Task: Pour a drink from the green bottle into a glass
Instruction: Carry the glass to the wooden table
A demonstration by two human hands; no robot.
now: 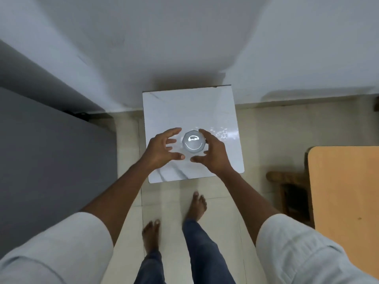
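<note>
A clear glass (193, 144), seen from straight above, stands on a small white marble-look table (184, 107). My left hand (162, 148) hovers just to its left with fingers spread, apart from the glass. On the other side my right hand (211, 152) curves around the glass; its fingers lie at the rim, and I cannot tell whether they touch. No green bottle is in view.
The little table stands against a white wall (184, 37). A dark grey surface (51, 150) fills the left side. At the right are an orange-brown tabletop (344, 201) and a dark wooden piece (291, 193). My bare feet (196, 206) stand on the tiled floor.
</note>
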